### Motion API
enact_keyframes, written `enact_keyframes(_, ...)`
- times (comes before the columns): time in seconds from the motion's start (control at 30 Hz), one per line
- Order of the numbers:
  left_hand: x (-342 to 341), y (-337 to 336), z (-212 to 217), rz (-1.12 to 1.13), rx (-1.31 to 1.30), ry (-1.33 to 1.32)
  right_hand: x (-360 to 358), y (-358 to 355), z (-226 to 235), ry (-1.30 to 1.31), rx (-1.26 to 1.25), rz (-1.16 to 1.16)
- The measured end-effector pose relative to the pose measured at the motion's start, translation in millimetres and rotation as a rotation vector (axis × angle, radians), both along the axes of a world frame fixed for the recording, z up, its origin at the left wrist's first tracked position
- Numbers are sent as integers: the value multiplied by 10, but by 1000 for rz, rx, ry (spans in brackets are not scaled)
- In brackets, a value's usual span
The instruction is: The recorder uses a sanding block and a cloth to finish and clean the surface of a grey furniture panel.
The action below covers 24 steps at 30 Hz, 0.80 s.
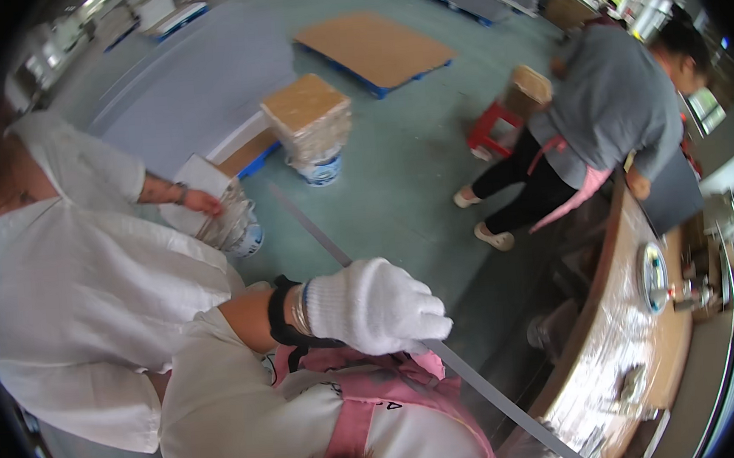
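My left hand [377,309], in a white knitted glove with a black band at the wrist, is closed around a long, thin, flat grey strip [507,400]. The strip slants across the view, from over the floor on the far side of the hand down to the lower right near the workbench. Its near end runs out of the view at the lower edge. Behind the glove is the pink apron [355,425] over my white clothing. My right hand does not show.
A film-covered workbench [598,366] curves along the right, holding a round container [653,277]. A person in grey [605,102] leans over its far end. At left, a person in white [81,274] reaches toward a wrapped stool-like stack [234,217]. Another stack [308,118] and a board-topped pallet [375,45] stand beyond.
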State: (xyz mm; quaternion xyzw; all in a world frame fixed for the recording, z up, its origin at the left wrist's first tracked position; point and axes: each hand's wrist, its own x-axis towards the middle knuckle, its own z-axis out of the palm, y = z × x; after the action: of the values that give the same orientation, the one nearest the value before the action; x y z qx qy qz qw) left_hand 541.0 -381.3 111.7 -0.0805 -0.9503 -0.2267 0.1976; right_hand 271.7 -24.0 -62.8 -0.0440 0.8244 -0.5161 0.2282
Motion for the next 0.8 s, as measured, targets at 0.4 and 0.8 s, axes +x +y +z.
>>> enact_keyframes(0.4, 707, -277, 66, 362, -53, 85, -469, -1350, 257, 34, -82, 224)
enact_keyframes(0.8, 747, -361, 27, 671, 18, 113, -1365, -2079, 534, 97, -124, 303)
